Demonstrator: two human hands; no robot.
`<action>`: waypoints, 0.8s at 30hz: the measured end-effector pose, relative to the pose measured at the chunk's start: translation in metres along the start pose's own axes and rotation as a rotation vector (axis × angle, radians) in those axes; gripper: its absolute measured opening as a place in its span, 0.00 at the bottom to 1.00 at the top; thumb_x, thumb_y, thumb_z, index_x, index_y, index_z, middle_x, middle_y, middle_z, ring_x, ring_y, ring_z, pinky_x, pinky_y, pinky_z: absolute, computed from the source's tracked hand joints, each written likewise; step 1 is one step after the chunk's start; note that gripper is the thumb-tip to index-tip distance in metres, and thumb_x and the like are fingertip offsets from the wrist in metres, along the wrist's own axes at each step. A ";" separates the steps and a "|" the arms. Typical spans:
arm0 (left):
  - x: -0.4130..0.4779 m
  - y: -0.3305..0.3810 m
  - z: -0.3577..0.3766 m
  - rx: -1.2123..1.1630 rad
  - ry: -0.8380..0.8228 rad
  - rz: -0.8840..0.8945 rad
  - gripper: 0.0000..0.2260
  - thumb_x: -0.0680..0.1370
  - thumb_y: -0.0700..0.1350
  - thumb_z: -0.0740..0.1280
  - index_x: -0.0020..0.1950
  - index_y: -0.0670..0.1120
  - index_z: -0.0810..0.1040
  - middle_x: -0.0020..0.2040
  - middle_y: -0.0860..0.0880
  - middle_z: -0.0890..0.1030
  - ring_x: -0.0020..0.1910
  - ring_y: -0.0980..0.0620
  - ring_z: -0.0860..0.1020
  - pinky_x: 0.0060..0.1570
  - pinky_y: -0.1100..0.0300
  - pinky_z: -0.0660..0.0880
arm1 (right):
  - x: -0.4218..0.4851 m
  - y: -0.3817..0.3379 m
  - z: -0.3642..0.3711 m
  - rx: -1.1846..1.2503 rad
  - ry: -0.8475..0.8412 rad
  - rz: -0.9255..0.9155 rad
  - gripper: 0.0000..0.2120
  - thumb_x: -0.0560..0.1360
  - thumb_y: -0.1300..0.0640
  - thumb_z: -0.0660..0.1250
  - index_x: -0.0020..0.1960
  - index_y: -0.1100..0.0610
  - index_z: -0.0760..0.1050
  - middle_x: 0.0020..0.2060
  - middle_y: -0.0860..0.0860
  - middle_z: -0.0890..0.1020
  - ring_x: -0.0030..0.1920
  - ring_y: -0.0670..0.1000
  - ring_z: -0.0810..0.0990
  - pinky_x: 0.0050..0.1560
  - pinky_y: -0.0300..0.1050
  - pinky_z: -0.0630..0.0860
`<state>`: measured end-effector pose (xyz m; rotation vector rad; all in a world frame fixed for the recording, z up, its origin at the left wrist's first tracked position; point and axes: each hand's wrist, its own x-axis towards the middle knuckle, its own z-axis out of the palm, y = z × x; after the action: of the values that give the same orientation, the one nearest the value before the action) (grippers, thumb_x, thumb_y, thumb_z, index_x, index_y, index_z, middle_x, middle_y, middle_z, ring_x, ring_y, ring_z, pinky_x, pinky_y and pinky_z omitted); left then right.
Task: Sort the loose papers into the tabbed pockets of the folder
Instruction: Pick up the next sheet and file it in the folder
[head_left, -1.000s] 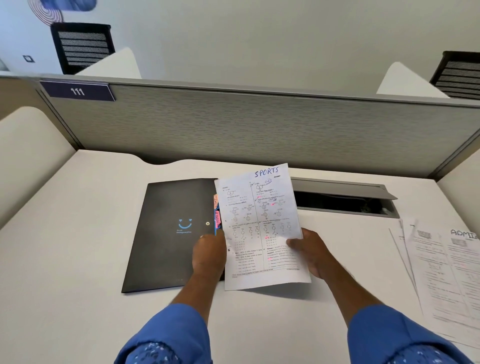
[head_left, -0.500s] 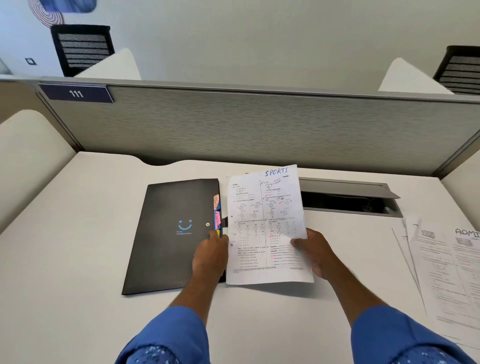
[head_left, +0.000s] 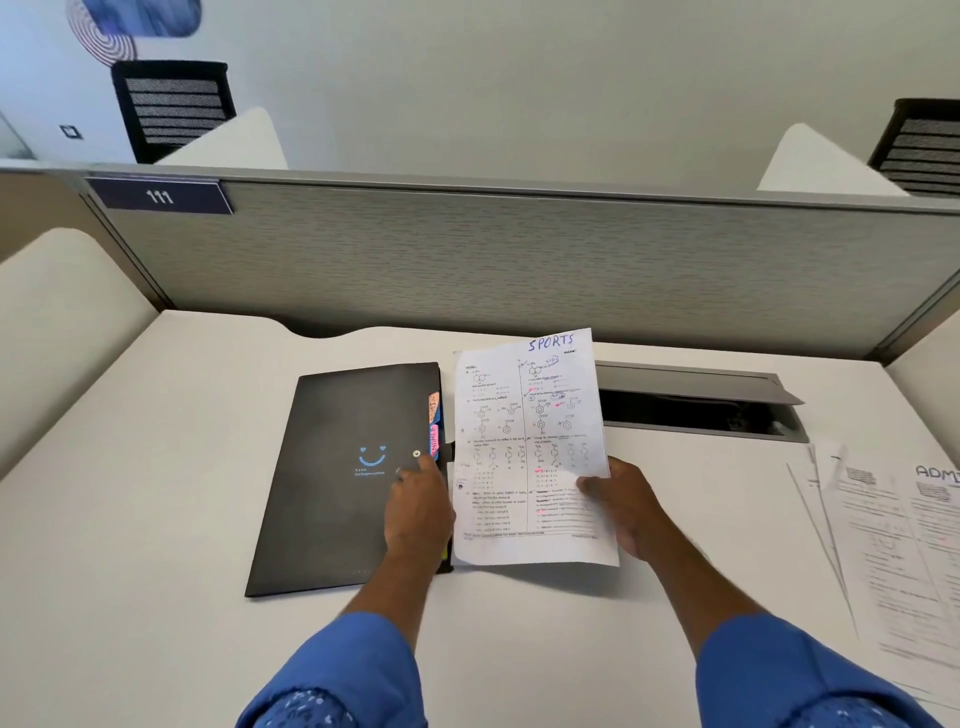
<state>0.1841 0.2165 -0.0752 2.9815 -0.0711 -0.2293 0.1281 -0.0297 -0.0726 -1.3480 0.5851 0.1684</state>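
A black folder (head_left: 337, 467) with a blue smiley lies closed on the desk, and coloured tabs (head_left: 434, 426) stick out of its right edge. My left hand (head_left: 415, 512) rests on the cover near that edge, its fingers reaching toward the snap button (head_left: 416, 453). My right hand (head_left: 631, 512) grips the right side of a printed sheet marked SPORTS (head_left: 524, 415). It holds the sheet tilted up just right of the folder. The sheet's left edge hides part of my left hand and the folder's lower tabs.
Several loose sheets (head_left: 893, 545), one headed ADMI, lie fanned at the desk's right edge. An open cable tray (head_left: 696, 410) sits behind the sheet. A grey partition (head_left: 519, 260) closes the back, with padded side panels left and right.
The SPORTS sheet has shifted right off the folder, uncovering the coloured tabs. My left hand has slid from the folder's edge up onto the cover toward the snap button.
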 end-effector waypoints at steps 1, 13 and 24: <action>0.000 0.001 0.000 -0.007 -0.005 -0.033 0.23 0.79 0.40 0.58 0.73 0.38 0.59 0.64 0.35 0.73 0.60 0.40 0.76 0.56 0.55 0.74 | 0.000 0.000 0.001 -0.001 -0.001 -0.001 0.14 0.74 0.73 0.63 0.54 0.60 0.80 0.48 0.57 0.87 0.47 0.61 0.87 0.46 0.54 0.83; 0.003 -0.007 -0.030 -0.216 0.040 -0.125 0.06 0.74 0.39 0.62 0.50 0.42 0.74 0.47 0.43 0.81 0.46 0.42 0.80 0.43 0.54 0.76 | 0.010 -0.017 0.031 -0.136 0.026 -0.020 0.15 0.74 0.72 0.63 0.56 0.59 0.80 0.51 0.58 0.86 0.50 0.62 0.85 0.55 0.61 0.81; 0.008 -0.022 -0.048 -0.384 0.001 -0.159 0.08 0.74 0.48 0.68 0.48 0.44 0.75 0.46 0.46 0.80 0.43 0.46 0.79 0.41 0.55 0.78 | 0.009 -0.035 0.058 -0.280 0.064 -0.062 0.17 0.72 0.72 0.60 0.54 0.58 0.80 0.53 0.59 0.85 0.52 0.62 0.84 0.59 0.62 0.79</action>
<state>0.2004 0.2453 -0.0325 2.6045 0.1895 -0.2292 0.1686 0.0149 -0.0406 -1.6459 0.5882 0.1613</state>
